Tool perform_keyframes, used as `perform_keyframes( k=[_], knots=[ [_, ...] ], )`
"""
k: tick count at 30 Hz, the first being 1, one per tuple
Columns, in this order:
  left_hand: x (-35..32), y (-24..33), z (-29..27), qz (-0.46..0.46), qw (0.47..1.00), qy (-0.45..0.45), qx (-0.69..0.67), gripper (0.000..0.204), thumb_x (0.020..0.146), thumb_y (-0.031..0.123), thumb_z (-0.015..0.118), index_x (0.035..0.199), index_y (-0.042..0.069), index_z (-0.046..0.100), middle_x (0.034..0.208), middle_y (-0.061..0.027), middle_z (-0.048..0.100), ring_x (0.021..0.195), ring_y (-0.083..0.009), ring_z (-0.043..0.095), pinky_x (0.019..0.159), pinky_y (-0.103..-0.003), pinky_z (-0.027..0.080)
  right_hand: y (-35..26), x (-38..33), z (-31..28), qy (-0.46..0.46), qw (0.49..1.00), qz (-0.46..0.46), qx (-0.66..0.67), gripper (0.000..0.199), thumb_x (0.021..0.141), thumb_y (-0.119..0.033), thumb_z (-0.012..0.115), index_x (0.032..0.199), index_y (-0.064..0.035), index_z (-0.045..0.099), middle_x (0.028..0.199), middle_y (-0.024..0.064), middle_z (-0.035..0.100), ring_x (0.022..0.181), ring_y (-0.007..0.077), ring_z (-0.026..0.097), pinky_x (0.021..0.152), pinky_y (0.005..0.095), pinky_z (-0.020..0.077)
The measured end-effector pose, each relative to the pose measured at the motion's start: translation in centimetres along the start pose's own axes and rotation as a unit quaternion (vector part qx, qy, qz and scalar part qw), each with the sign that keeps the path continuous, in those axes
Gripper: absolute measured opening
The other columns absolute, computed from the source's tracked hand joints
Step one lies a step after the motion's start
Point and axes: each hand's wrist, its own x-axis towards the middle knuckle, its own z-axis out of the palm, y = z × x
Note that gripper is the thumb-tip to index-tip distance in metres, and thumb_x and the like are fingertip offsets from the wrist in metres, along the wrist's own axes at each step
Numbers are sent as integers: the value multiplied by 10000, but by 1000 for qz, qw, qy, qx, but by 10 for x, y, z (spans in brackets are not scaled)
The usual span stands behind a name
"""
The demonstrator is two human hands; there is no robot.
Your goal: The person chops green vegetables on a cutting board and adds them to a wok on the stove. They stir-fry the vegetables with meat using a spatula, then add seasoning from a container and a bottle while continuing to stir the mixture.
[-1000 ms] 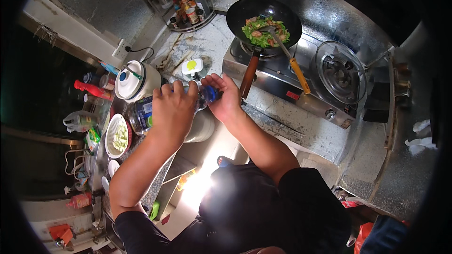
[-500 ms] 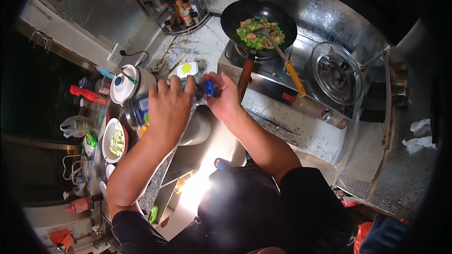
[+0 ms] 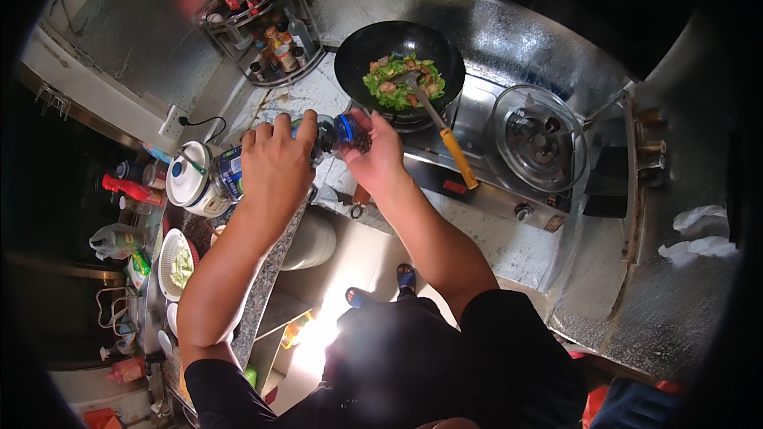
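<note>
A clear plastic bottle (image 3: 228,175) with a dark blue label and a bright blue neck lies tilted sideways across the counter's near edge. My left hand (image 3: 278,155) wraps round its body from above. Cupped at the bottle's blue mouth end is my right hand (image 3: 381,151), palm turned toward it. Dark small bits show between the mouth and the palm, too small to name. Beyond my hands, a black wok (image 3: 358,54) stands on the stove with green vegetables and meat pieces (image 3: 393,94). A spatula (image 3: 451,147) with a yellow handle rests in it.
A glass lid (image 3: 517,163) covers the right burner. Back left stands a tiered rack (image 3: 302,71) of seasoning bottles. Left of the bottle are a white lidded pot (image 3: 189,179) and a basket (image 3: 165,266) with cut pale vegetables. A white bucket (image 3: 314,246) stands below the counter.
The view has shifted, so the wok and stove sit further left and lower. My left hand still grips the bottle and my right hand stays cupped at its mouth.
</note>
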Motion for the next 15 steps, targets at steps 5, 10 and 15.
perform_keyframes(
  k=[5,10,15],
  knots=[
    [39,12,28,-98,989,32,-103,680,554,211,769,1176,134,507,911,-101,552,834,-279,576,733,-386,465,-43,51,14,0,1000,-26,3,215,919,-183,407,961,10,493,938,114,523,904,225,525,847,433,436],
    [58,-2,53,-286,860,46,-419,743,568,267,792,1201,55,467,1056,-178,568,945,-329,575,820,-385,454,-119,125,53,-38,991,-55,-120,98,820,-49,498,890,20,509,792,89,514,633,177,507,590,247,476],
    [41,7,58,-298,789,71,-532,754,572,222,797,1203,1,447,1088,-198,558,988,-313,568,857,-356,439,-179,210,30,-162,507,-222,-817,247,849,-211,521,937,-1,618,847,98,630,722,178,587,676,283,464]
  ],
)
